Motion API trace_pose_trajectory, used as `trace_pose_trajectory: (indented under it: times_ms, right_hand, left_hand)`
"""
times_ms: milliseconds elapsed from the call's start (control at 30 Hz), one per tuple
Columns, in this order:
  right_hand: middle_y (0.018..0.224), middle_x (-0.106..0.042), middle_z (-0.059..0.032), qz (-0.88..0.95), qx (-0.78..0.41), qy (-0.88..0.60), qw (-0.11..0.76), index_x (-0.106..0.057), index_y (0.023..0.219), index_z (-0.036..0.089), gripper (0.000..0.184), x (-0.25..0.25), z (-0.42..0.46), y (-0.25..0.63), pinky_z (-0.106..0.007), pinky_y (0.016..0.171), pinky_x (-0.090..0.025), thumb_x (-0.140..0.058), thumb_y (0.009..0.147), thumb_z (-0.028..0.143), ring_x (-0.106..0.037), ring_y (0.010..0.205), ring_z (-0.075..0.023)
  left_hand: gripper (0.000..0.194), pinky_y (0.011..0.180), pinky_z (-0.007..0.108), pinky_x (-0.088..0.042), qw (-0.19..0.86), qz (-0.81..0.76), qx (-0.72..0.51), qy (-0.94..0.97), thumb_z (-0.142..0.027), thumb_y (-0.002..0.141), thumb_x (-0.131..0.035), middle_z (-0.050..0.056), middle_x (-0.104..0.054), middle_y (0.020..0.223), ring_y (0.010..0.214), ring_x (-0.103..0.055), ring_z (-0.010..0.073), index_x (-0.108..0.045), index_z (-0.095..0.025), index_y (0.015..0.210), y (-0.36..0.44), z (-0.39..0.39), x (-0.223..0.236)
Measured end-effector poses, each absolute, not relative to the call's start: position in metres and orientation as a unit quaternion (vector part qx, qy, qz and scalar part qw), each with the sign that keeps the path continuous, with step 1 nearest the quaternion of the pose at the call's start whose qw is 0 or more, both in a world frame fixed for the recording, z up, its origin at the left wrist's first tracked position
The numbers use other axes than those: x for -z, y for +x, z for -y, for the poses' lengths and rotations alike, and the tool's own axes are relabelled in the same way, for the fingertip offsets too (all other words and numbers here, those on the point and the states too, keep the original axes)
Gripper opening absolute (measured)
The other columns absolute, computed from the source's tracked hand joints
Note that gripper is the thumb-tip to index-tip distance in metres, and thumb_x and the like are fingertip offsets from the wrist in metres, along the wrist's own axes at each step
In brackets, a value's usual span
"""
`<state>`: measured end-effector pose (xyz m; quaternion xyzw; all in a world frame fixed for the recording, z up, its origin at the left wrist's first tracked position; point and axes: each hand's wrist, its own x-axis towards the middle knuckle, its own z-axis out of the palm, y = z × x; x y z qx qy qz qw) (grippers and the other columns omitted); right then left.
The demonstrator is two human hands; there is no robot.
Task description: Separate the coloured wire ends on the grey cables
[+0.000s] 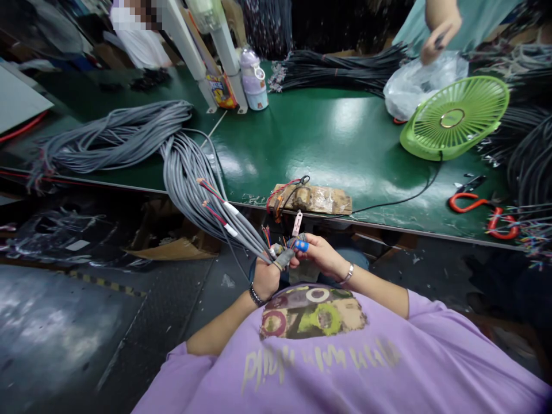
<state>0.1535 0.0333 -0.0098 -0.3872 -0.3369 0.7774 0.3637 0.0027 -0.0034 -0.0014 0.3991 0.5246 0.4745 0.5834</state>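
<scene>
My left hand [268,276] is closed around the ends of a bundle of grey cables [194,172], just past the front edge of the table. Thin coloured wires [267,234] stick out of the cable ends by the thumb. My right hand [317,253] pinches at these wire ends, its fingertips close to the left thumb. Finger covers show on both hands, a blue band among them on the right. Two cables with white sleeves [230,230] and bare red wires lie along the bundle. Right above the fingers is a small pale tool [297,223] at a wooden block [319,198].
On the green table [328,138] stand a green fan [452,118], a lilac bottle [254,80] and red-handled scissors [468,201]. Black cables [336,69] lie at the back. Another person's hand [442,34] is above a plastic bag [420,83]. A second grey coil [116,138] lies left.
</scene>
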Motion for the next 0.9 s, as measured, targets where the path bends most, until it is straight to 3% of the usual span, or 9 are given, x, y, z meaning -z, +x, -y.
trace_pose_trajectory:
  times_ms: [67, 233, 333, 500, 633, 800, 900]
  right_hand:
    - [0.07, -0.06, -0.0003, 0.271, -0.814, -0.364, 0.363, -0.064, 0.082, 0.014, 0.042, 0.016, -0.039, 0.156, -0.022, 0.059, -0.043, -0.076, 0.066, 0.051, -0.052, 0.06, -0.0086]
    - [0.074, -0.062, -0.003, 0.186, -0.851, -0.361, 0.333, -0.063, 0.087, 0.015, 0.049, 0.016, -0.067, 0.155, -0.023, 0.057, -0.047, -0.054, 0.082, 0.062, -0.055, 0.061, -0.01]
    - [0.075, -0.063, -0.0029, 0.201, -0.845, -0.363, 0.338, -0.062, 0.084, 0.015, 0.045, 0.012, -0.079, 0.148, -0.024, 0.056, -0.047, -0.058, 0.08, 0.06, -0.055, 0.06, -0.0109]
    - [0.059, -0.053, 0.0028, 0.302, -0.746, -0.401, 0.437, -0.058, 0.07, 0.015, 0.043, 0.015, -0.077, 0.143, -0.021, 0.051, -0.038, -0.073, 0.068, 0.056, -0.044, 0.051, -0.007]
    - [0.058, -0.055, 0.0012, 0.383, -0.646, -0.439, 0.493, -0.058, 0.063, 0.015, 0.049, 0.022, -0.071, 0.144, -0.02, 0.052, -0.035, -0.063, 0.075, 0.063, -0.043, 0.051, -0.0066]
    - [0.068, -0.062, -0.0015, 0.252, -0.784, -0.372, 0.428, -0.063, 0.077, 0.016, 0.049, 0.024, -0.075, 0.139, -0.023, 0.055, -0.043, -0.065, 0.072, 0.065, -0.051, 0.057, -0.0103]
    - [0.068, -0.063, -0.002, 0.173, -0.801, -0.37, 0.437, -0.064, 0.079, 0.015, 0.044, 0.022, -0.079, 0.134, -0.023, 0.057, -0.045, -0.07, 0.071, 0.058, -0.053, 0.059, -0.0107]
  left_hand:
    - [0.021, 0.05, 0.022, -0.042, 0.583, -0.515, -0.492, 0.391, -0.034, 0.079, -0.067, 0.004, -0.07, 0.064, 0.058, -0.063, 0.0139, -0.066, -0.016, 0.068, 0.002, 0.003, -0.001]
    - [0.02, 0.047, 0.02, -0.038, 0.59, -0.507, -0.492, 0.39, -0.029, 0.079, -0.067, 0.003, -0.068, 0.06, 0.053, -0.06, 0.011, -0.066, -0.015, 0.065, 0.005, -0.001, -0.012]
    - [0.021, 0.046, 0.02, -0.037, 0.603, -0.51, -0.487, 0.373, -0.031, 0.076, -0.069, 0.002, -0.066, 0.056, 0.049, -0.059, 0.0108, -0.066, -0.014, 0.063, 0.009, -0.005, -0.016]
    - [0.023, 0.043, 0.019, -0.035, 0.613, -0.517, -0.485, 0.35, -0.033, 0.072, -0.072, 0.002, -0.065, 0.053, 0.046, -0.058, 0.0105, -0.065, -0.014, 0.058, 0.012, -0.01, -0.016]
    - [0.025, 0.043, 0.02, -0.035, 0.614, -0.519, -0.481, 0.35, -0.035, 0.072, -0.071, 0.003, -0.065, 0.052, 0.045, -0.058, 0.0108, -0.065, -0.014, 0.058, 0.011, -0.011, -0.015]
    - [0.026, 0.046, 0.02, -0.039, 0.612, -0.512, -0.475, 0.372, -0.035, 0.074, -0.069, 0.004, -0.066, 0.055, 0.051, -0.06, 0.0118, -0.066, -0.014, 0.059, 0.012, -0.01, -0.012]
    - [0.029, 0.045, 0.02, -0.04, 0.614, -0.519, -0.469, 0.366, -0.037, 0.073, -0.071, 0.004, -0.066, 0.054, 0.05, -0.061, 0.0123, -0.064, -0.014, 0.057, 0.014, -0.012, -0.011]
